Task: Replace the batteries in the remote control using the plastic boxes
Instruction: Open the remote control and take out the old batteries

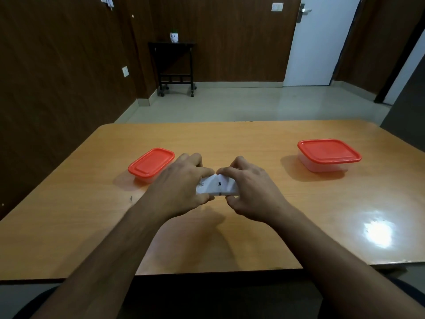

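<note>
Remote control point(216, 185): white, held above the table point(253, 143) centre, gripped by left hand point(181, 180) and right hand point(250, 187). Left box point(150, 164) and right box point(328, 154) remain lidded. Battery swap judged barely begun.

We note a white remote control point(216, 185) with small black marks, two clear plastic boxes with orange-red lids point(151, 161) point(328, 150), on an orange-tan woodgrain table point(253, 139).

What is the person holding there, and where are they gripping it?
The white remote control, held just above the table by both hands: the left hand grips its left end, the right hand its right end, fingers wrapped over the top edge.
</note>
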